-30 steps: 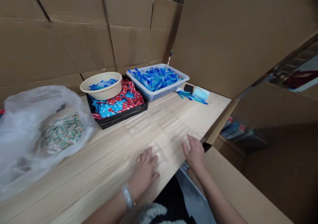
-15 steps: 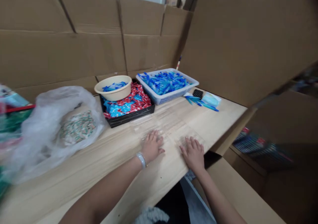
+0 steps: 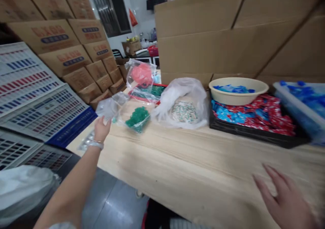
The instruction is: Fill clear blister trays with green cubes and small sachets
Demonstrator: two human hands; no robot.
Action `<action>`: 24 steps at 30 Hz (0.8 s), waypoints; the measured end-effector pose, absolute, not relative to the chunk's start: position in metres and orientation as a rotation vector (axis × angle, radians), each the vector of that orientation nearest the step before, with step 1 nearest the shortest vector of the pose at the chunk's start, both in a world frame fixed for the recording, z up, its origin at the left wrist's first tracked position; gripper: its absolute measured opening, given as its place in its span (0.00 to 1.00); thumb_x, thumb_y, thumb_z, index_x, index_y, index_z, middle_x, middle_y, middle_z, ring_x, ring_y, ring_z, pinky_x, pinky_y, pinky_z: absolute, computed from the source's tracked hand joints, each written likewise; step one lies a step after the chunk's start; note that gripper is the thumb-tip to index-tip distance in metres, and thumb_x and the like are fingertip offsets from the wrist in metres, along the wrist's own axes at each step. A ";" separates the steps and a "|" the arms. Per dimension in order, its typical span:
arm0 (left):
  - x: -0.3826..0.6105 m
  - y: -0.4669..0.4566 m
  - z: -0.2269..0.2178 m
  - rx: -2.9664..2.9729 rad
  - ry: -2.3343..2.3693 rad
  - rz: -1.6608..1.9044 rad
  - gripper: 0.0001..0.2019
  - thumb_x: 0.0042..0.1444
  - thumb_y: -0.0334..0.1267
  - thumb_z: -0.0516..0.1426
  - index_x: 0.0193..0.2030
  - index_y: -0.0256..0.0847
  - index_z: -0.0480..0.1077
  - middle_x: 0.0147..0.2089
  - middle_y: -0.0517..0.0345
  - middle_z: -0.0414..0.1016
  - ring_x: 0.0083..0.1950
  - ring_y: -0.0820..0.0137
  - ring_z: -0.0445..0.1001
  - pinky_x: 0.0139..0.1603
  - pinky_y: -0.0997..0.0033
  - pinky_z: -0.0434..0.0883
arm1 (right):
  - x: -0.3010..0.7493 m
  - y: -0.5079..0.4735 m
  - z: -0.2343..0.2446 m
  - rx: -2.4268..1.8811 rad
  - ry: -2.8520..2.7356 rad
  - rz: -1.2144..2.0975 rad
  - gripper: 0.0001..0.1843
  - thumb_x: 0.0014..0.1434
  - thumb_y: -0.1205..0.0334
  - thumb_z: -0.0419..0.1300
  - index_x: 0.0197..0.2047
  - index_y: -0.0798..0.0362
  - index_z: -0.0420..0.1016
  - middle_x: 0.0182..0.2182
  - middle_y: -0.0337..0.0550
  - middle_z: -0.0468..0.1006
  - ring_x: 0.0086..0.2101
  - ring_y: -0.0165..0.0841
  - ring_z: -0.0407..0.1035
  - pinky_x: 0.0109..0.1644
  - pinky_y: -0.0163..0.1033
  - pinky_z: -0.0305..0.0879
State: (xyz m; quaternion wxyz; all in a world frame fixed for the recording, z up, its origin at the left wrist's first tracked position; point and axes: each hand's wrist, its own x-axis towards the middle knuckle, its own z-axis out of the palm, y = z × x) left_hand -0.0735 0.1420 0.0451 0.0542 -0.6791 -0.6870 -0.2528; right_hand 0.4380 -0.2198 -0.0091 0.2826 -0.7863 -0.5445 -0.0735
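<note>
Left hand (image 3: 101, 129) closed on crinkly clear bag (image 3: 111, 108) — right hand (image 3: 286, 202) open, flat on wooden table (image 3: 177, 154)

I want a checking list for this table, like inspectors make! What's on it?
Surface: pale wooden table.
Job's things: clear bag of green pieces, near the table's left end.
Clutter: white bag of sachets; beige bowl; black tray of red and blue packets; basket of blue items.
Hands: left hand grips the clear bag's neck; right hand open, fingers spread on the table.
Cables: nothing seen.
Surroundings: cardboard walls; stacked cartons.
</note>
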 end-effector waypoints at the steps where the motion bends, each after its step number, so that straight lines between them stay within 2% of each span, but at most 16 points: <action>1: -0.109 0.146 0.040 -1.991 -2.207 -0.655 0.32 0.49 0.49 0.49 0.55 0.25 0.56 0.53 0.36 0.61 0.57 0.54 0.57 0.56 0.57 0.55 | 0.421 -0.196 -0.007 -2.057 -1.518 -0.165 0.27 0.56 0.48 0.44 0.54 0.55 0.58 0.45 0.57 0.66 0.45 0.47 0.62 0.47 0.54 0.60; 5: -0.189 0.147 0.018 -1.849 -2.524 -0.324 0.48 0.35 0.60 0.55 0.59 0.30 0.50 0.60 0.31 0.50 0.60 0.42 0.48 0.55 0.46 0.51 | 0.345 -0.114 0.004 -1.815 -1.836 0.088 0.20 0.57 0.52 0.46 0.51 0.51 0.62 0.43 0.49 0.70 0.43 0.38 0.66 0.46 0.44 0.65; 7: -0.193 0.159 0.019 -1.816 -2.465 -0.471 0.46 0.39 0.61 0.52 0.59 0.30 0.50 0.61 0.31 0.47 0.61 0.43 0.45 0.56 0.47 0.49 | 0.310 -0.085 0.010 -1.724 -1.950 0.211 0.19 0.57 0.54 0.48 0.50 0.51 0.63 0.43 0.48 0.71 0.43 0.36 0.67 0.47 0.42 0.65; 10: -0.170 0.199 0.040 -1.824 -2.188 -0.835 0.36 0.49 0.56 0.46 0.59 0.30 0.52 0.60 0.35 0.50 0.61 0.53 0.49 0.58 0.56 0.49 | 0.265 -0.055 0.018 -1.638 -2.065 0.357 0.18 0.57 0.57 0.47 0.49 0.53 0.66 0.43 0.49 0.72 0.43 0.35 0.67 0.48 0.41 0.65; 12: -0.145 0.233 0.059 -1.886 -2.131 -0.917 0.36 0.48 0.56 0.47 0.58 0.32 0.52 0.59 0.37 0.52 0.60 0.54 0.50 0.58 0.58 0.50 | 0.238 -0.042 0.022 -1.601 -2.123 0.439 0.18 0.58 0.58 0.47 0.48 0.54 0.67 0.43 0.50 0.72 0.44 0.35 0.67 0.48 0.41 0.64; 15: -0.110 0.277 0.078 -1.759 -2.534 -0.786 0.44 0.40 0.60 0.52 0.60 0.34 0.49 0.62 0.34 0.43 0.61 0.43 0.43 0.55 0.44 0.49 | 0.206 -0.032 0.022 -1.547 -2.193 0.569 0.17 0.58 0.60 0.47 0.48 0.53 0.67 0.42 0.49 0.73 0.43 0.35 0.67 0.48 0.40 0.64; 18: -0.094 0.303 0.081 -1.674 -2.947 -0.460 0.50 0.32 0.56 0.59 0.61 0.34 0.45 0.64 0.32 0.31 0.61 0.34 0.34 0.50 0.36 0.48 | 0.193 -0.028 0.017 -1.502 -2.231 0.684 0.17 0.57 0.62 0.47 0.47 0.50 0.68 0.39 0.48 0.74 0.39 0.35 0.68 0.43 0.39 0.65; 21: -0.097 0.314 0.078 -1.800 -2.983 -0.319 0.51 0.31 0.52 0.60 0.61 0.33 0.45 0.65 0.34 0.28 0.61 0.36 0.35 0.53 0.42 0.47 | 0.199 -0.023 0.011 -1.505 -2.206 0.778 0.16 0.56 0.63 0.46 0.44 0.50 0.70 0.34 0.48 0.75 0.35 0.35 0.69 0.39 0.38 0.65; 24: -0.111 0.318 0.076 -1.843 -2.967 -0.398 0.51 0.30 0.56 0.59 0.61 0.36 0.47 0.65 0.38 0.31 0.62 0.40 0.39 0.56 0.47 0.46 | 0.209 -0.008 0.011 -1.514 -2.138 0.895 0.15 0.57 0.62 0.45 0.40 0.52 0.72 0.31 0.46 0.75 0.33 0.33 0.68 0.37 0.36 0.64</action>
